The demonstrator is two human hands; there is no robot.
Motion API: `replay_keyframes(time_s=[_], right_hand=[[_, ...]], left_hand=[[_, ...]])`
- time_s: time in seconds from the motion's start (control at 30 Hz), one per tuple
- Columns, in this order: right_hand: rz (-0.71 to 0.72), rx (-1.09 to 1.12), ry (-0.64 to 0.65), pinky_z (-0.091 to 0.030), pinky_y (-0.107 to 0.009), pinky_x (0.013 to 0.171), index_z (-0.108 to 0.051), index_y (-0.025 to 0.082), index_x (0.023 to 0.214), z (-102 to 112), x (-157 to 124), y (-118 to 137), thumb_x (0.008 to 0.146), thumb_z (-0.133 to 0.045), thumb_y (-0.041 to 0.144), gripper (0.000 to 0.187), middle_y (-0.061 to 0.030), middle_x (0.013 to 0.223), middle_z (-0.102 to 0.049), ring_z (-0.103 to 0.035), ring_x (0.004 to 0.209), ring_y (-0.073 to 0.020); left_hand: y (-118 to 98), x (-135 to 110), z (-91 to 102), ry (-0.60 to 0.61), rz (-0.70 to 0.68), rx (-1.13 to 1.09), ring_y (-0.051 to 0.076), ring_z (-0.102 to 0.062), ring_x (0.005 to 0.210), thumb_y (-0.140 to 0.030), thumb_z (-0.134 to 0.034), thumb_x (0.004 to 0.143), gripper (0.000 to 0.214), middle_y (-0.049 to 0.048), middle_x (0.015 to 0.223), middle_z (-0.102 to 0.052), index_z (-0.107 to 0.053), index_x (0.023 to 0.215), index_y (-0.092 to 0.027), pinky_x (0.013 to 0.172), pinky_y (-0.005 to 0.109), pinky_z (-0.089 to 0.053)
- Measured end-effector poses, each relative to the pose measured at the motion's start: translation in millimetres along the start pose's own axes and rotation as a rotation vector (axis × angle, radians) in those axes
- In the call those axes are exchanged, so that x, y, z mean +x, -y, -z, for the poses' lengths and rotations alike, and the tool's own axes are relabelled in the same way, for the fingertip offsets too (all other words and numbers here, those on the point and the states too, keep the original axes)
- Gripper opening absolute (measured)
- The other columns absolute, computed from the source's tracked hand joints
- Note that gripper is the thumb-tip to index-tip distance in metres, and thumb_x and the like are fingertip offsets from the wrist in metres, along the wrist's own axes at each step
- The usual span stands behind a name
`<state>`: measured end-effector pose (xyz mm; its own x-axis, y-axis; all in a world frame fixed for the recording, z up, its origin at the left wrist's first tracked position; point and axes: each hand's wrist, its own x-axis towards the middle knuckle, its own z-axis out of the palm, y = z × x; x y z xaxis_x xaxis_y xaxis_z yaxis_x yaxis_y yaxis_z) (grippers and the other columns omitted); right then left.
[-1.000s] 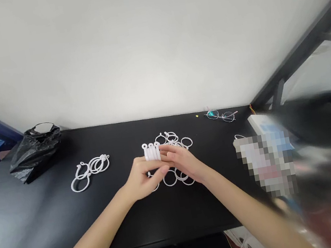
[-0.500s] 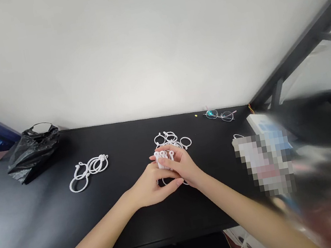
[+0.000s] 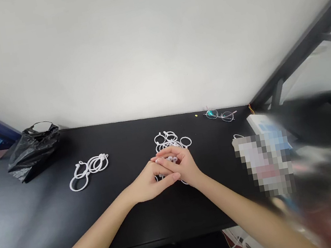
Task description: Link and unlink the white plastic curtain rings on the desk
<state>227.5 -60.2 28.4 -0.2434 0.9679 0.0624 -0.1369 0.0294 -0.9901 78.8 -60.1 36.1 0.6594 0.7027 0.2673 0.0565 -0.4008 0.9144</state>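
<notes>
White rings (image 3: pixel 170 158) now sit lower, apparently bunched, clasped by the right hand (image 3: pixel 187 164). How the left hand (image 3: pixel 147 183) grips is hidden.

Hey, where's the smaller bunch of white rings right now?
In the head view, the smaller bunch lies on the black table to the left, between the black plastic bag and your left hand.

Comprises one bare left hand (image 3: pixel 146 183) and one bare right hand (image 3: pixel 186 166), both with slim, tapered fingers (image 3: pixel 168 180). Includes also a matching left forearm (image 3: pixel 97 231) and right forearm (image 3: pixel 239 197), slender, narrowing to slim wrists (image 3: pixel 130 195), uncovered along all visible length.
</notes>
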Motion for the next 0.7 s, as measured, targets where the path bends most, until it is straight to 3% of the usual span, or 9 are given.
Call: replay_keyframes(time_s=[0.1,0.2,0.27,0.37,0.53,0.7], right_hand=[[-0.068,0.076,0.047,-0.058,-0.035,0.074,-0.071,0.023,0.094,1.9,0.5,4.8,0.079,-0.073,0.043,0.025,-0.0052,0.091,-0.075,-0.072,0.085,-0.0210],[-0.124,0.167,0.139,-0.054,-0.035,0.083,-0.069,0.023,0.103,7.6,2.5,8.4,0.079,-0.072,0.048,0.035,-0.0052,0.098,-0.074,-0.069,0.092,-0.0193],[-0.146,0.187,0.215,-0.051,-0.034,0.089,-0.069,0.022,0.105,11.9,4.0,9.4,0.074,-0.077,0.046,0.040,-0.0046,0.101,-0.071,-0.066,0.096,-0.0177],[-0.211,0.188,0.314,-0.050,-0.029,0.084,-0.070,0.020,0.103,16.7,5.5,9.8,0.065,-0.085,0.039,0.046,-0.0029,0.097,-0.068,-0.062,0.092,-0.0147],[-0.286,0.295,0.341,-0.045,-0.019,0.056,-0.067,0.020,0.101,19.8,6.0,13.8,0.059,-0.088,0.040,0.051,0.0000,0.091,-0.062,-0.056,0.071,-0.0086],[-0.365,0.345,0.409,-0.044,-0.016,0.047,-0.063,0.021,0.100,18.8,5.4,17.5,0.054,-0.090,0.023,0.053,0.0016,0.089,-0.063,-0.056,0.065,-0.0078]], left_hand=[[2.6,-0.6,4.3,0.005,0.105,-0.150,0.016,-0.066,0.071,-0.036,-0.056,0.093,0.034,0.0070,0.073,-0.073,-0.077,0.076,-0.014,0.068,0.026,-0.052],[4.5,-2.3,12.0,0.056,0.190,-0.457,0.017,-0.067,0.061,-0.045,-0.052,0.094,0.049,0.0123,0.071,-0.074,-0.076,0.067,-0.012,0.051,0.022,-0.047],[5.9,-3.7,16.9,0.131,0.197,-0.656,0.016,-0.064,0.051,-0.050,-0.049,0.094,0.058,0.0139,0.063,-0.072,-0.074,0.060,-0.011,0.045,0.022,-0.044],[8.2,-5.1,20.5,0.228,0.178,-0.831,0.017,-0.062,0.044,-0.055,-0.049,0.091,0.061,0.0147,0.058,-0.071,-0.074,0.057,-0.011,0.043,0.025,-0.045],[8.4,-5.4,22.8,0.138,0.195,-0.835,0.016,-0.056,0.038,-0.062,-0.051,0.085,0.062,0.0106,0.048,-0.065,-0.063,0.044,-0.017,0.044,0.029,-0.046],[5.0,-3.7,25.4,0.089,0.246,-0.746,0.015,-0.050,0.036,-0.074,-0.047,0.078,0.068,0.0069,0.037,-0.052,-0.048,0.036,-0.020,0.044,0.032,-0.048]])
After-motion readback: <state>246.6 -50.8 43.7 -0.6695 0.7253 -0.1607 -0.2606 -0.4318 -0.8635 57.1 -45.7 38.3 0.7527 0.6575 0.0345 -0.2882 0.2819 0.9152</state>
